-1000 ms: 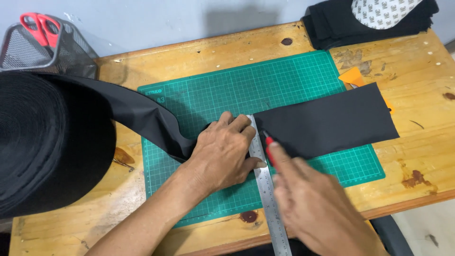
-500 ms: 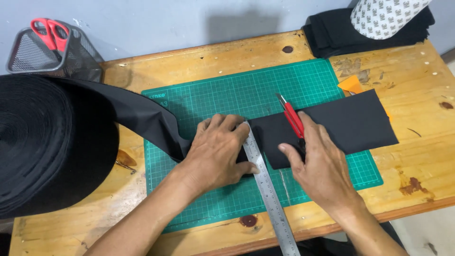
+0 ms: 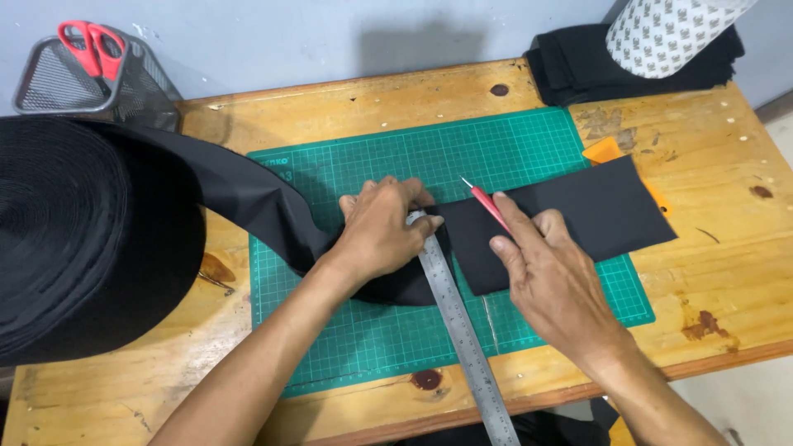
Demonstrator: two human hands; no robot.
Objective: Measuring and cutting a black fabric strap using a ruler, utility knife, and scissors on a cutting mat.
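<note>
Two hands: left hand (image 3: 382, 227) pressed flat on steel ruler (image 3: 458, 322); right hand (image 3: 549, 277) pinching red knife (image 3: 487, 204) over black fabric (image 3: 570, 219).

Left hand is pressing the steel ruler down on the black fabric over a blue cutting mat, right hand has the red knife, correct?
Not quite: the cutting mat is green, as the head view shows. The left hand does press the steel ruler onto the black fabric, and the right hand holds the red knife.

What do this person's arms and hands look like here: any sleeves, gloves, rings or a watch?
Both forearms are bare to the frame edge, with no sleeves showing. The left hand and right hand wear no gloves. No ring, watch or wristband shows on either.
</note>
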